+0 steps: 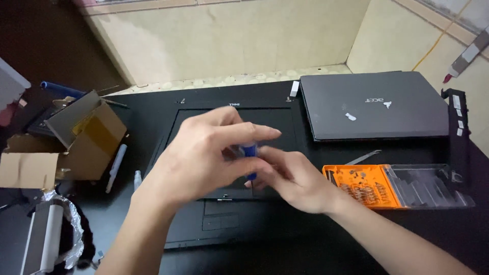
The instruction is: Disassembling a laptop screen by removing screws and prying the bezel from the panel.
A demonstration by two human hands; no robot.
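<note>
Both hands work over the middle of a black laptop base with its keyboard removed (265,119), which lies flat on a dark work surface (356,239). The left hand (201,160) hovers above the recessed keyboard bay, fingers extended and loosely together, thumb and fingertips closed on the upper end of a small blue-handled screwdriver (249,158). The right hand (295,178) sits just beside it, lower and to the right, fingers curled around the lower part of the same tool. The screwdriver stands roughly upright between the two hands; its tip is hidden behind the fingers, so contact with the laptop base cannot be confirmed. Motion blur softens both hands.

To the right of the hands, near the right wrist, lies an orange bit holder tray with a clear plastic lid (397,186), opened flat. A thin metal pry tool (362,157) rests just above the tray. Behind these lies a closed dark grey laptop (374,104), touching or nearly touching the edge of the open base.

On the left side stands an open brown cardboard box (86,137). A white pen-shaped item (116,167) lies between the box and the laptop base. A beige tiled wall (229,40) rises behind the work surface.
</note>
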